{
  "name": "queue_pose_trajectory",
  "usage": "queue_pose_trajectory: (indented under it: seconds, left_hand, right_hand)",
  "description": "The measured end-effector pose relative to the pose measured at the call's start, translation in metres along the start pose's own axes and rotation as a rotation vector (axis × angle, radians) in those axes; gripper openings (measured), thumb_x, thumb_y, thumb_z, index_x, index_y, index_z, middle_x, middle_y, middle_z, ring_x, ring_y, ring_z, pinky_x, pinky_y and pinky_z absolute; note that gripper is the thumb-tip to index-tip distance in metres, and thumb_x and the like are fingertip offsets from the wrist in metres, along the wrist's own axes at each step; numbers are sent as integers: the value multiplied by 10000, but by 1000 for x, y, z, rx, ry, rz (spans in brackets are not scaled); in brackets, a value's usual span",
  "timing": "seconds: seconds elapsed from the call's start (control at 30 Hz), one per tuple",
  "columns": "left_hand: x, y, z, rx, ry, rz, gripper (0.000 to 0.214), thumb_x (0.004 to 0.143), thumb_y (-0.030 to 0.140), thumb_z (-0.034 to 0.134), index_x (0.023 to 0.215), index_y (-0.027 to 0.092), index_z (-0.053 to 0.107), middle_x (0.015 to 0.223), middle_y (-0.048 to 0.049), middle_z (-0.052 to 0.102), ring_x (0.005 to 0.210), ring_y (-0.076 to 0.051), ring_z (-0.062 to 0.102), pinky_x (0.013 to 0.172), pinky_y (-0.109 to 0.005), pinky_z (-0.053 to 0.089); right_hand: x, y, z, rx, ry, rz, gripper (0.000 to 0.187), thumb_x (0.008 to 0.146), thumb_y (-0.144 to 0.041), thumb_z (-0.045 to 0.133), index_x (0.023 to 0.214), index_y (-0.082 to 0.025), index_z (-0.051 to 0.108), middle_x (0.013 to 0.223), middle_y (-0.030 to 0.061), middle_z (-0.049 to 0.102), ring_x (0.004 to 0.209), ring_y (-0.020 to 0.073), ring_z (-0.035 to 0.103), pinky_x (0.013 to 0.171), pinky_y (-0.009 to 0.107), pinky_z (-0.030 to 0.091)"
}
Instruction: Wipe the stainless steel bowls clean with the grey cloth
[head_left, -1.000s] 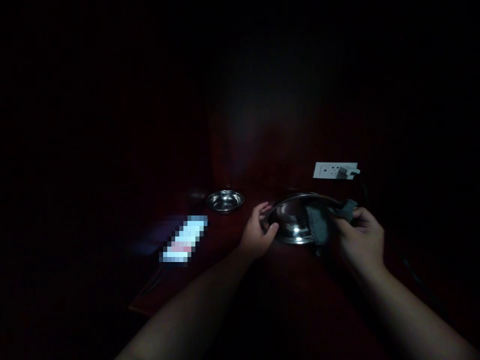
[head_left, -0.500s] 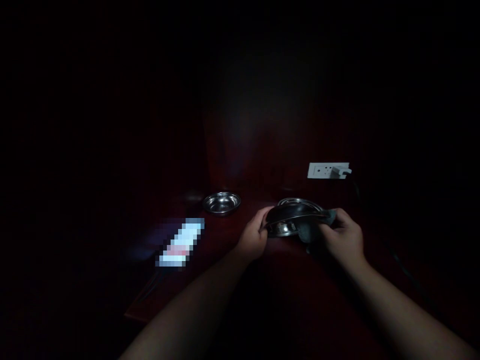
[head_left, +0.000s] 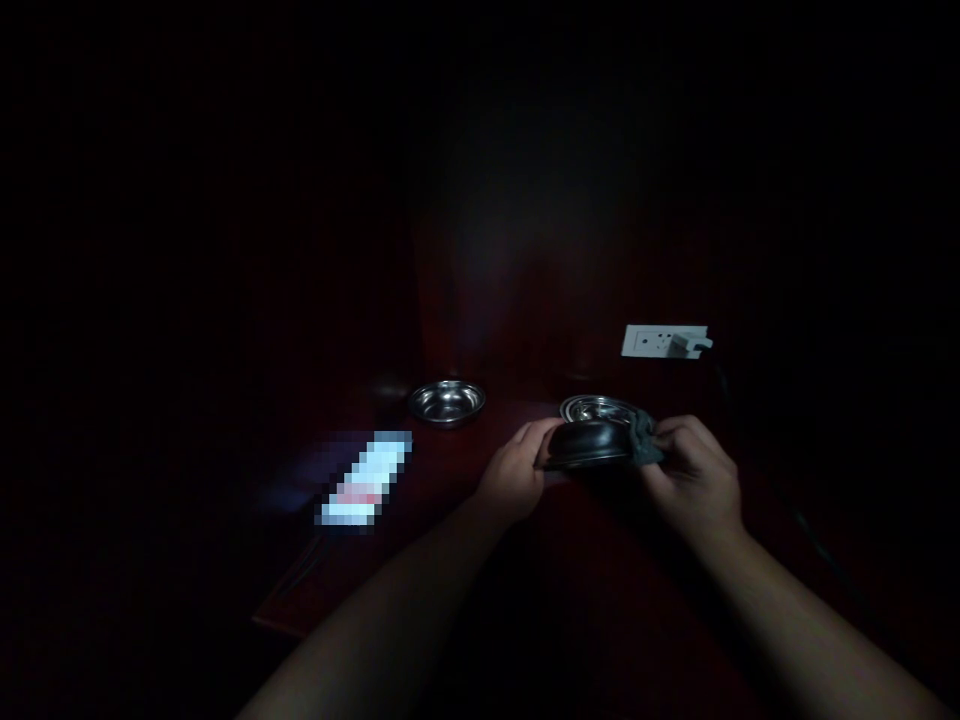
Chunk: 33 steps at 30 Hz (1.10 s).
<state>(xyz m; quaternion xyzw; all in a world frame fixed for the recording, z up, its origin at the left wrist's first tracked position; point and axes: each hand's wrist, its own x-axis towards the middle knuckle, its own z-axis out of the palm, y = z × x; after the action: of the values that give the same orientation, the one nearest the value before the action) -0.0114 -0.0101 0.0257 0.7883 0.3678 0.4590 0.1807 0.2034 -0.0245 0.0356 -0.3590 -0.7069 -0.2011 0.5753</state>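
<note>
The scene is very dark. My left hand [head_left: 516, 468] is closed on the left rim of a steel bowl [head_left: 586, 444], which is turned with its underside up. My right hand [head_left: 694, 470] grips the bowl's right side through a grey cloth [head_left: 645, 440]. Right behind the held bowl, a second steel dish [head_left: 596, 407] lies on the dark red table [head_left: 465, 520].
A small steel bowl [head_left: 447, 401] sits on the table to the left. Nearer me lies a glowing blurred rectangle [head_left: 365, 479]. A white wall socket [head_left: 660, 340] with a plug and dark cable is at the back right.
The bowl was tipped with its shiny inside toward me; it has been turned over so its dark underside now faces up. Both hands stayed on it.
</note>
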Motion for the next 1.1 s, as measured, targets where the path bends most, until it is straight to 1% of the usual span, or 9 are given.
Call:
queue_pose_trajectory:
  seconds: [0.13,0.43,0.53,0.63,0.77,0.87,0.97,1.03,1.1]
  left_hand:
    - [-1,4,0,30,-35,-7,377,919,230,362,1272,270,488,1273,-58,567,1131,-220,553,980,-376,429]
    - [-2,8,1,23,-62,40,366,892,198,404,1237,250,514,1228,-65,588,1112,-216,559,973,-358,432]
    - [-2,7,1,8,-37,41,355,878,182,418,1208,245,532,1204,-63,597,1094,-209,564,971,-355,432]
    - [-1,-2,2,-43,30,9,423,790,124,522,1197,235,530,1214,-68,585,1115,-215,551,983,-361,428]
    - [1,-19,7,-180,182,-176,508,734,165,625,1224,201,495,1256,-114,552,1124,-228,545,966,-392,434]
    - [3,-27,13,-441,268,-443,487,690,209,697,1148,178,535,1185,-120,586,984,-190,591,876,-344,471]
    - [4,-26,16,-806,196,-713,251,725,204,634,965,149,586,969,-92,656,767,-138,620,732,-281,496]
    - [5,-23,15,-937,129,-781,176,802,278,515,889,141,583,843,-84,664,671,-140,625,643,-278,501]
    - [6,-18,11,-1073,129,-800,242,849,328,415,864,147,575,815,-83,661,678,-148,639,639,-286,510]
  right_hand:
    - [1,-11,0,-20,-40,-127,201,718,-80,611,682,-204,456,726,17,522,686,156,504,592,290,422]
    - [-3,-30,5,-68,-107,-238,170,735,-70,579,706,-202,477,740,38,546,701,180,483,609,329,410]
    - [-2,-31,4,-67,-115,-253,163,738,-75,579,706,-201,481,746,41,544,710,184,482,609,332,408]
    - [1,-28,1,-70,-94,-234,173,733,-68,579,694,-205,480,745,30,528,708,176,479,612,325,412]
    - [4,-22,-5,-126,49,-195,212,720,-71,604,686,-209,446,739,18,498,702,170,466,609,317,403]
    - [6,-21,-8,-166,125,-181,228,710,-69,611,681,-209,433,746,20,488,713,175,470,621,325,396]
    - [6,-21,-9,-171,125,-203,228,708,-60,611,684,-207,439,747,19,485,714,172,466,620,319,392]
    - [6,-22,-8,-169,101,-224,219,712,-64,614,687,-205,449,736,15,484,710,167,457,618,314,389]
    - [5,-23,-6,-156,62,-239,202,719,-72,615,690,-203,465,732,14,493,712,165,455,626,314,393]
